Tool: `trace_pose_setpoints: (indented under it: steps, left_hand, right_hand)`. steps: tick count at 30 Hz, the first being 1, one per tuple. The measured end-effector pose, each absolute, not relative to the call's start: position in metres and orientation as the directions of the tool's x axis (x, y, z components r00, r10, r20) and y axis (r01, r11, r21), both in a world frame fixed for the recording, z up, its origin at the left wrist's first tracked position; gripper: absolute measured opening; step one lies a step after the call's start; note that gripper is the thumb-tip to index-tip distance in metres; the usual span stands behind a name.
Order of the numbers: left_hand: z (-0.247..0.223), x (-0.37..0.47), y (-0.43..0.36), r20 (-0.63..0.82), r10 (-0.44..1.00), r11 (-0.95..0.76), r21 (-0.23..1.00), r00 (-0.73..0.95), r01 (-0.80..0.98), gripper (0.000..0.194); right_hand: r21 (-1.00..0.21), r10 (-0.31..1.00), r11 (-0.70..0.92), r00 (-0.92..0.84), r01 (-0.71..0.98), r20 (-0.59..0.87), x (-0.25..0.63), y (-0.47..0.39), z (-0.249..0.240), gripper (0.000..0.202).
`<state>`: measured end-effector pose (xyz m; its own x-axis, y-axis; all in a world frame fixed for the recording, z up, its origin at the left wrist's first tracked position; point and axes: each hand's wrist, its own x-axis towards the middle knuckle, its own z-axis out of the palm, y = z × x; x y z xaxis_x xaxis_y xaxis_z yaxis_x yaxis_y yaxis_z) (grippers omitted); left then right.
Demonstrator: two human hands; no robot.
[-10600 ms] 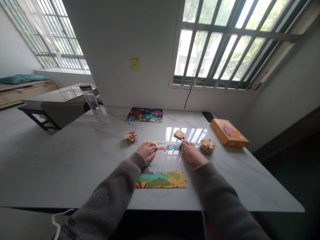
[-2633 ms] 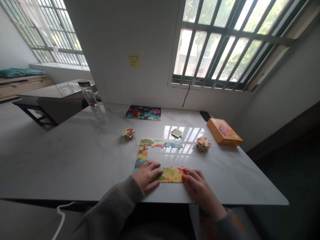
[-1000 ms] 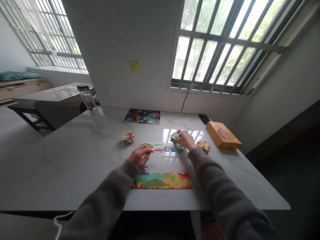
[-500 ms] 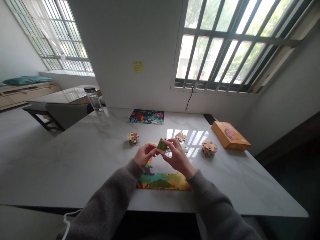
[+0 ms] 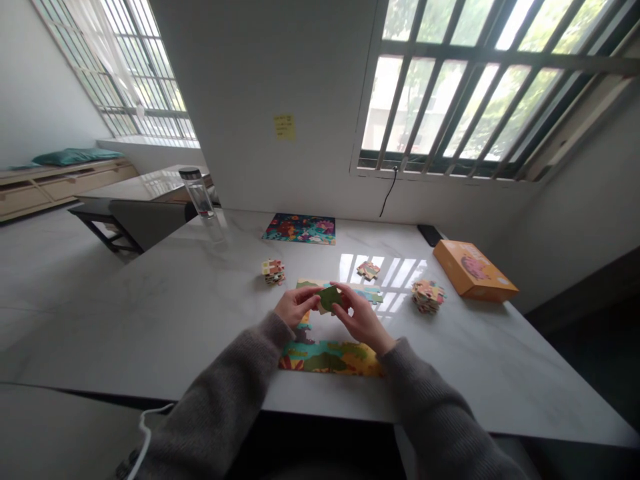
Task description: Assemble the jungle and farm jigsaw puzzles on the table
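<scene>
A green puzzle piece [image 5: 330,299] is held between both hands above a partly assembled puzzle [image 5: 327,359]. My left hand [image 5: 296,307] pinches its left edge, and my right hand [image 5: 361,320] grips its right side with thumb and fingers. The puzzle's bottom rows, part of its left side and a top strip show; my hands hide some of the rest. One stack of pieces [image 5: 273,271] stands to the upper left, another stack [image 5: 428,296] to the right. A few loose pieces [image 5: 369,269] lie beyond my right hand.
At the table's back lies a dark, colourful picture sheet [image 5: 301,229]. A glass bottle [image 5: 199,195] stands at the back left. An orange box [image 5: 474,270] and a black phone [image 5: 429,235] are at the right. A white cable [image 5: 145,433] hangs by my left sleeve.
The green piece has been turned between my fingers and now lies flatter. My hands have shifted slightly around it. The whole view has moved a little, so the table items appear further right.
</scene>
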<state>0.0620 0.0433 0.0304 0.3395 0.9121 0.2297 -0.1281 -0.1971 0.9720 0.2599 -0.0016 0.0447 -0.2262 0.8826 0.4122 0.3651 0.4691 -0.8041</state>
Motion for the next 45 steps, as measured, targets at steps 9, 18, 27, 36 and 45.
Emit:
trace_pose_setpoints:
  steps: [9,18,27,36,45]
  left_hand:
    - [0.031,0.061,0.044,0.288,0.934,-0.274,0.957,0.210,-0.095,0.046]
    - [0.034,0.055,0.037,0.623,0.724,-0.686,0.694,0.298,0.217,0.069]
    - [0.033,0.052,0.038,0.675,0.627,-0.777,0.508,0.389,0.372,0.064]
    - [0.038,0.044,0.040,0.602,0.664,-0.738,0.622,0.443,0.261,0.060]
    - [0.038,0.044,0.040,0.554,0.689,-0.710,0.646,0.468,0.280,0.062]
  right_hand:
    - [-0.957,0.935,0.267,-0.271,0.110,0.229,0.254,-0.003,0.042,0.028]
    - [-0.982,0.959,0.091,-0.251,-0.168,0.132,0.251,-0.004,0.044,0.034]
    - [-0.989,0.964,0.091,-0.239,-0.120,0.118,0.253,-0.004,0.040,0.033]
    - [-0.837,0.847,0.511,-0.279,0.196,0.452,0.272,-0.011,0.058,0.061]
    - [-0.714,0.789,0.610,-0.342,0.344,0.510,0.286,-0.005,0.056,0.057]
